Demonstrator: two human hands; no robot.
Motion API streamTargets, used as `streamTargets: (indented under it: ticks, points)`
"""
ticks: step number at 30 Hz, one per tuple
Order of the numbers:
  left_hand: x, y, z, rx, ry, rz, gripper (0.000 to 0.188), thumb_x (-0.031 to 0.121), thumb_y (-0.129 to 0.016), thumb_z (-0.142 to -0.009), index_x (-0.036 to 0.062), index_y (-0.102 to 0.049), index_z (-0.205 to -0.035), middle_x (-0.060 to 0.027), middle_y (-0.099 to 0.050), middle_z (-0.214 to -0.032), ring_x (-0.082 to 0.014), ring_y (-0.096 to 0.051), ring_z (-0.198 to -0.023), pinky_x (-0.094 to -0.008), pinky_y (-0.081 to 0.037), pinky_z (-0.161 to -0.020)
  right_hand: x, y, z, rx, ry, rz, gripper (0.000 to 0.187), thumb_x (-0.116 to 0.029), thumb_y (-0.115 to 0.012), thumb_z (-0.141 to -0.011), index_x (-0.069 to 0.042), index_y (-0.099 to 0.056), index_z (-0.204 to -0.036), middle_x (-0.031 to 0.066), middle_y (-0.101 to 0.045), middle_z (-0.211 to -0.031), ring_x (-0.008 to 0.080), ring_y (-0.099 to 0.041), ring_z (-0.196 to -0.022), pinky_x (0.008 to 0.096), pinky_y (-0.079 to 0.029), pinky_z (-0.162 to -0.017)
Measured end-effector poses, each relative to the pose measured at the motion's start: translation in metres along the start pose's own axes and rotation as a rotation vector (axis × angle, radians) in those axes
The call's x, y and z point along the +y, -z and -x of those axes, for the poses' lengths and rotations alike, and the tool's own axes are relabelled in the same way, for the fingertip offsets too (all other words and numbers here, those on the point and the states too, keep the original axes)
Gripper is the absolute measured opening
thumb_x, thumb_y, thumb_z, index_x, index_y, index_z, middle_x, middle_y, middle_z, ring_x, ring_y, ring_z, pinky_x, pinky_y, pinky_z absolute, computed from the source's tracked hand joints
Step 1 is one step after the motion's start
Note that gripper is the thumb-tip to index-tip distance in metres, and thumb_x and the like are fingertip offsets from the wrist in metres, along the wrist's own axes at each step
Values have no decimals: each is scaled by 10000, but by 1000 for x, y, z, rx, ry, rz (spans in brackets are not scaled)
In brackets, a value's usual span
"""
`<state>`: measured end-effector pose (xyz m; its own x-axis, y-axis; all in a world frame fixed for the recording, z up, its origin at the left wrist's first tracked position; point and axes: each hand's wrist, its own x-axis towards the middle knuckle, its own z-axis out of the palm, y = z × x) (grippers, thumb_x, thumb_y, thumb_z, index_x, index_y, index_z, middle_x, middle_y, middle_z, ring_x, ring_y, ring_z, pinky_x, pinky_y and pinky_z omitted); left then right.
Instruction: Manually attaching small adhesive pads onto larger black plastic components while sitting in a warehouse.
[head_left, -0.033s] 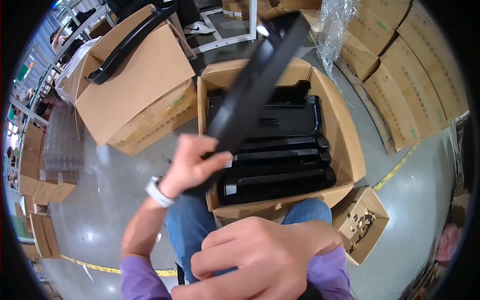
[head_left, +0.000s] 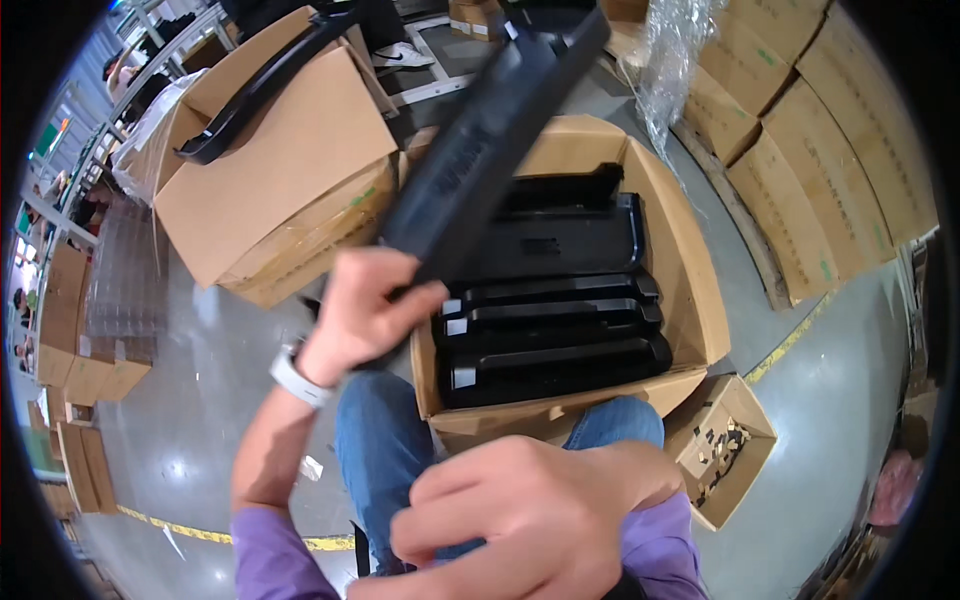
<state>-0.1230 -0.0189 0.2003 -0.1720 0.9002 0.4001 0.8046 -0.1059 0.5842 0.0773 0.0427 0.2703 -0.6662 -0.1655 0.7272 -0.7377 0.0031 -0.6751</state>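
My left hand (head_left: 365, 305) is closed around the near end of a long black plastic tray (head_left: 490, 140). The tray is held tilted over the left side of an open cardboard carton (head_left: 685, 260), its far end pointing up and to the right. Inside the carton, several similar black trays (head_left: 565, 355) stand in a row, some with a small white label. My right hand (head_left: 520, 515) is close to the camera, over my lap, with curled fingers pressed together. Whatever those fingers hold, if anything, is hidden.
Right of my knees stands a small open box (head_left: 755, 470) with small black and tan pieces. At the left, another carton (head_left: 290, 160) carries a curved black part (head_left: 250, 110) on top. Stacked cartons (head_left: 810, 170) and clear plastic wrap (head_left: 670, 70) are at the right.
My left hand has moved slightly left and up, carrying the black tray along. The tray has turned so its recessed inner face shows more. My right hand has barely moved.
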Motion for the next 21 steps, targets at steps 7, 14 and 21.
streamTargets:
  ticks: [7, 14, 21]
  points:
    - [-101, 211, -62, 199, 112, -842, 303, 272, -669, -764, -17, -601, -700, -230, -574, -681, -392, -574, -696, -452, -447, -629, -3, -37, -4, 125, 92, 224, 89, -43, -598, -816, -34, -685, -830, 201, -658, -921, 260, -604, -582, 307, -489, -494]
    - [-198, 271, -124, 92, 281, -1151, 288, 284, -650, -697, 90, -717, -900, -181, -660, -951, -334, -642, -869, -404, -520, -792, 23, -83, 131, 534, -787, 969, 305, 33, -612, -794, -28, -622, -1093, 114, -636, -773, 230, -640, -672, 288, -498, -600]
    - [-230, 273, -137, 129, 445, -984, 336, 285, -697, -678, 88, -706, -950, -174, -667, -992, -325, -639, -939, -409, -514, -825, -25, -156, 179, 766, -1123, 1119, 117, -26, -633, -774, -47, -672, -882, 110, -639, -739, 279, -625, -641, 342, -503, -578]
